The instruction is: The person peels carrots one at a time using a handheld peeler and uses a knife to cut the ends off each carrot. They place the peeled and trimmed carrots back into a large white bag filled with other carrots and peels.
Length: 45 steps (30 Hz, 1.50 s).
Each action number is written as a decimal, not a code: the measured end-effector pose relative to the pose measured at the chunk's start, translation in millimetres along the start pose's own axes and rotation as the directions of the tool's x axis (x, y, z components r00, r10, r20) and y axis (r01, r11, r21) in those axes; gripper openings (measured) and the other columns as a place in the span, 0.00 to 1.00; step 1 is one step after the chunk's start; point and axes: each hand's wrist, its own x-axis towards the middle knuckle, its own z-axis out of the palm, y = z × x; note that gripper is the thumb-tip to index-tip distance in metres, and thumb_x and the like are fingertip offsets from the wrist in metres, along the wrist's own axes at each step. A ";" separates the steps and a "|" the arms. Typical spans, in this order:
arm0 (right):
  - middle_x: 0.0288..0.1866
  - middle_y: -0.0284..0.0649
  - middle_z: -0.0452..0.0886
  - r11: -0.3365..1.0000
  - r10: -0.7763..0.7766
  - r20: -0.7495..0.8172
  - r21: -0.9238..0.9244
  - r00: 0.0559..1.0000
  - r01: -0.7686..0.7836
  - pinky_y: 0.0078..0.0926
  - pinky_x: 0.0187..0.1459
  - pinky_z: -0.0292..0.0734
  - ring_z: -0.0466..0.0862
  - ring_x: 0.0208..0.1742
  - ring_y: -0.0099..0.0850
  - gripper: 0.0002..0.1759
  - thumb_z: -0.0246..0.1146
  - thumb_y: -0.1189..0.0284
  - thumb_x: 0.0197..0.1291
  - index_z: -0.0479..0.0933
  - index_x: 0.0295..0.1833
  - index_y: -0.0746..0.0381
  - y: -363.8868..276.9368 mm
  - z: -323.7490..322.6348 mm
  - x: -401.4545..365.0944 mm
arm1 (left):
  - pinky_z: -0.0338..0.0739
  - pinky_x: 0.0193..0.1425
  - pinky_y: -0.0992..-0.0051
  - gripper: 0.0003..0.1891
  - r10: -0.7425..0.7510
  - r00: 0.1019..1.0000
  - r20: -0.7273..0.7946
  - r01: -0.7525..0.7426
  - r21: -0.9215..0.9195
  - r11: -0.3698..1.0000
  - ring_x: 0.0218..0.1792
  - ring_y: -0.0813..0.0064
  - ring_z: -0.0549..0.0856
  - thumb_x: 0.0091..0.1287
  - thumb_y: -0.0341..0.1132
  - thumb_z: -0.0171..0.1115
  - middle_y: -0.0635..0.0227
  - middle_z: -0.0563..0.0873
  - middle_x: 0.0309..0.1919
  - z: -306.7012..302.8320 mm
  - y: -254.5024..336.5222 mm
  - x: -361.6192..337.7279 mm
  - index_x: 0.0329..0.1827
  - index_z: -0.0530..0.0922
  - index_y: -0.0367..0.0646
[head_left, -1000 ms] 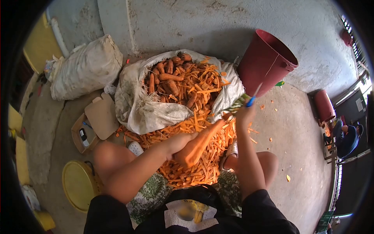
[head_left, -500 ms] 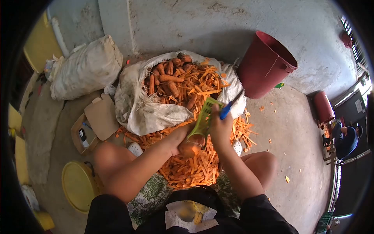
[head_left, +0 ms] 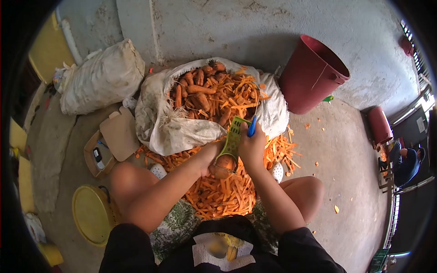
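Note:
My left hand (head_left: 211,157) is closed round a thick carrot (head_left: 224,167), whose rounded orange end faces me. A yellow-green perforated plastic tool (head_left: 233,136) stands between my hands, its curved lower end over the carrot. My right hand (head_left: 251,146) is closed on a blue-handled knife (head_left: 252,126), its thin blade pointing up and away. Its fingers lie along the green tool's right edge; I cannot tell which hand carries that tool. Beneath both hands is a heap of cut carrot strips (head_left: 221,198). Beyond them, an open white sack (head_left: 157,129) holds whole carrots (head_left: 200,88) and more strips.
A red bucket (head_left: 302,77) stands right of the sack, by the wall. To the left are a full white sack (head_left: 104,77), an open cardboard box (head_left: 119,136) and a yellow-lidded bucket (head_left: 91,216). A person (head_left: 407,166) sits far right near another red bucket (head_left: 379,123).
The blue-handled knife has turned from slanting right to nearly upright. The green tool's top has shifted left, and my right hand has moved slightly left. My left hand still grips the carrot.

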 end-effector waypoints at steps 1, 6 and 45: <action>0.14 0.43 0.67 1.000 0.001 0.000 0.001 1.000 -0.001 0.32 0.20 0.61 0.67 0.15 0.32 0.14 0.53 0.68 0.61 0.65 0.28 0.66 1.0 0.1 1.3 | 0.78 0.37 0.75 0.16 -0.001 1.000 -0.001 0.001 0.000 1.000 0.33 0.77 0.81 0.70 0.42 0.37 0.67 0.80 0.35 -0.2 -0.4 2.0 0.46 0.70 0.40; 0.19 0.42 0.73 0.999 0.018 -0.156 0.053 0.988 -0.010 0.29 0.21 0.68 0.73 0.18 0.31 0.12 0.51 0.67 0.62 0.70 0.33 0.67 43.4 8.5 19.4 | 0.78 0.38 0.74 0.18 -0.020 1.000 0.002 0.019 0.160 0.987 0.32 0.76 0.81 0.70 0.43 0.38 0.66 0.80 0.35 -2.0 4.0 2.5 0.47 0.70 0.38; 0.19 0.29 0.68 0.944 0.166 -0.299 0.325 0.940 -0.063 0.19 0.24 0.61 0.65 0.21 0.16 0.12 0.53 0.67 0.61 0.72 0.31 0.66 55.1 -75.2 120.2 | 0.73 0.44 0.77 0.29 0.009 0.988 0.156 -0.081 0.463 0.883 0.43 0.73 0.78 0.56 0.41 0.59 0.58 0.77 0.42 5.4 9.4 -25.1 0.56 0.64 0.32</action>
